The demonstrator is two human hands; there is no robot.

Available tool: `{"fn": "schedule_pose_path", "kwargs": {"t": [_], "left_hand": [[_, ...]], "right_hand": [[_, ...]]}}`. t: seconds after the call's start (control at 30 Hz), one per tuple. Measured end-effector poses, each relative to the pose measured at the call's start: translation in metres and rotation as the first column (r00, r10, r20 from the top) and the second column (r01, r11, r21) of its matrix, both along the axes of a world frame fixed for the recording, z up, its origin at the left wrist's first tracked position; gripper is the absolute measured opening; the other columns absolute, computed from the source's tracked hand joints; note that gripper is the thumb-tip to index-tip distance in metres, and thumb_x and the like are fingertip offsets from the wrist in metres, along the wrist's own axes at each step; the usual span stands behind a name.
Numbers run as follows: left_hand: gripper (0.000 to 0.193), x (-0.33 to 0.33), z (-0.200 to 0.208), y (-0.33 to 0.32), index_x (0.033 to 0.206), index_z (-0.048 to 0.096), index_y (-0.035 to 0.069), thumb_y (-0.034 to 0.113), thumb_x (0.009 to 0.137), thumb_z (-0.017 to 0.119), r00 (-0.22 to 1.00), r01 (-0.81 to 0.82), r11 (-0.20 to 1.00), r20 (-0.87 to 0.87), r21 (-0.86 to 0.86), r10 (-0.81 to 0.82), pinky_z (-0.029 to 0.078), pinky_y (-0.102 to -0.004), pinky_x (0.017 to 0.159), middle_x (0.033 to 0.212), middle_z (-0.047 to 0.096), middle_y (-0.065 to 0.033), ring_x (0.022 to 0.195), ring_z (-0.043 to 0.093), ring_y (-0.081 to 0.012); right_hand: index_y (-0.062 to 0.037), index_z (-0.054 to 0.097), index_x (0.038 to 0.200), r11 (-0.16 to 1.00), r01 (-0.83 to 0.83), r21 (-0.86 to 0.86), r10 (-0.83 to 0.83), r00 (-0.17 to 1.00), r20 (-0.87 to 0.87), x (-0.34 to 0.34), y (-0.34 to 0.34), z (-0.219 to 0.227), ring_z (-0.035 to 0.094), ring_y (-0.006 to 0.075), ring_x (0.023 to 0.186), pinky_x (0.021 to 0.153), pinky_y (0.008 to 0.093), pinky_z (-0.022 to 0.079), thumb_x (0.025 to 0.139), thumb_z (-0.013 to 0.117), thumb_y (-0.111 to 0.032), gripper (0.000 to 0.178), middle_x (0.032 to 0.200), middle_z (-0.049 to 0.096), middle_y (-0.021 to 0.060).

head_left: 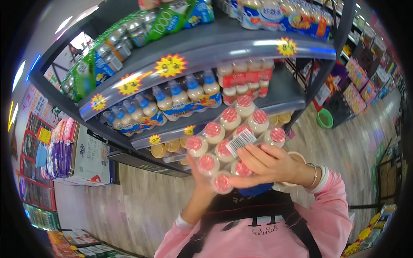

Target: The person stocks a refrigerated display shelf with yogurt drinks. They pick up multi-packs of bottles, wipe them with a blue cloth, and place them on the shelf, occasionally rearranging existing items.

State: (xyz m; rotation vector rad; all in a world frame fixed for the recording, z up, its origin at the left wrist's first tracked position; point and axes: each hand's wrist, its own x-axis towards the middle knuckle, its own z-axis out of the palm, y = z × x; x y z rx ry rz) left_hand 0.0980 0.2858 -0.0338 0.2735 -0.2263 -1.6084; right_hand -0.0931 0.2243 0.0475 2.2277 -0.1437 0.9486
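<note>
While the left hand (201,176) grips the near left side of a clear-wrapped pack of small cream-coloured bottles with red foil lids (223,148), the right hand (266,163) grasps its near right part from above. The right fingers lie bent across the lids, their tips at a white barcode label (241,142); the left hand's lower fingers are hidden behind the bottles. The pack is held in the air, lids facing the camera, in front of a dark grey shelf rack (284,92).

On the rack's middle level, packs of blue-capped bottles (191,96) stand just beside stacked red-banded bottle packs (245,79). Green-wrapped packs of cans (167,26) line the level above, and yellow starburst price tags (171,65) run along the edge between. Round gold-lidded containers (172,146) show on a lower level.

A bracelet (315,175) circles the right wrist, below the white cuff of a pink sweatshirt (266,232). To the left, a white carton (91,157) sits near purple-and-pink packages (60,150); to the right, a green tub (325,118) stands on the wood-look floor (142,202).
</note>
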Motion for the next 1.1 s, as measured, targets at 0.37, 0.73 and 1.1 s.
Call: {"fn": "schedule_pose_path", "kwargs": {"t": [0.37,0.73,1.1], "left_hand": [[0.078,-0.041,-0.045,-0.037,0.143,0.034,0.013,0.07,0.091,0.028,0.984,0.136,0.989,0.105,0.061,-0.142,0.036,-0.0496,0.107,0.143,0.041,-0.0125,0.128,0.044,-0.0319],[0.063,-0.082,-0.02,-0.056,0.138,0.041,0.008,0.055,0.097,0.035,0.84,0.199,0.966,0.48,0.163,-0.254,0.042,-0.0452,0.102,0.137,0.049,-0.0123,0.121,0.051,-0.0299],[0.052,-0.087,0.014,-0.049,0.137,0.04,-0.007,0.019,0.092,0.047,-0.229,0.348,0.868,0.865,-0.355,0.446,0.037,-0.0374,0.098,0.132,0.05,-0.0194,0.116,0.052,-0.0297]], "right_hand": [[-0.015,0.039,0.144,0.821,-0.078,0.566,-0.28,0.809,0.517,-0.086,-0.009,-0.029,0.045,0.0275,0.126,0.11,0.05,0.024,0.065,0.077,-0.059,0.098,0.141,0.04,0.0173],[-0.0245,0.004,0.153,-0.706,-0.7,-0.113,-0.632,0.549,0.548,-0.159,0.004,-0.118,0.031,0.025,0.138,0.107,0.0476,0.034,0.089,0.061,-0.033,0.086,0.153,0.025,0.0085],[-0.0171,0.006,0.154,-0.443,-0.891,-0.101,-0.724,0.289,0.627,-0.152,0.021,-0.139,0.021,0.0232,0.141,0.113,0.039,0.019,0.077,0.064,-0.011,0.097,0.154,0.02,0.0098]]}}
